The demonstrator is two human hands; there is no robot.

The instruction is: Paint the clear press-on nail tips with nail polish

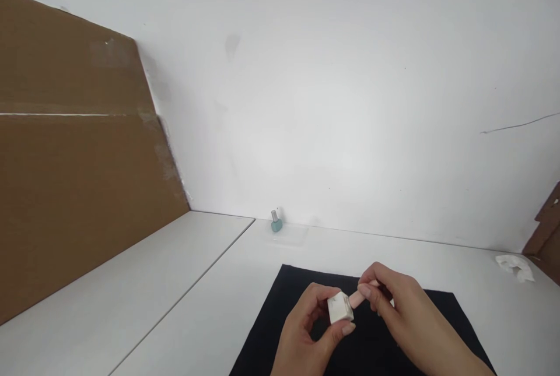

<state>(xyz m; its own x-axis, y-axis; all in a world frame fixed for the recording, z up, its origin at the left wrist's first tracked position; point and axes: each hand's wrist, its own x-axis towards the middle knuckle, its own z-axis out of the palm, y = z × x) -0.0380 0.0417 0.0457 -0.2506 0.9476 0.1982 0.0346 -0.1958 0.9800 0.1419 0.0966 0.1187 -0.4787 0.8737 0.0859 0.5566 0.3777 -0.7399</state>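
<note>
Above a black cloth (367, 341), my left hand (308, 323) grips a small white block-shaped object (340, 308) between thumb and fingers. My right hand (394, 303) is closed on a pale pink stick-like piece (357, 299), pinched between thumb and forefinger. The lower left end of the pink piece meets the right side of the white object. Whether it sits inside an opening there is too small to tell. My fingertips hide the upper end of the pink piece.
A teal bottle with a grey cap (276, 222) stands near the wall, beside a clear flat piece (289, 235). Crumpled white tissue (515, 267) lies at the right. A brown cardboard panel (79, 148) rises at the left, and brown material (546, 236) at the right edge.
</note>
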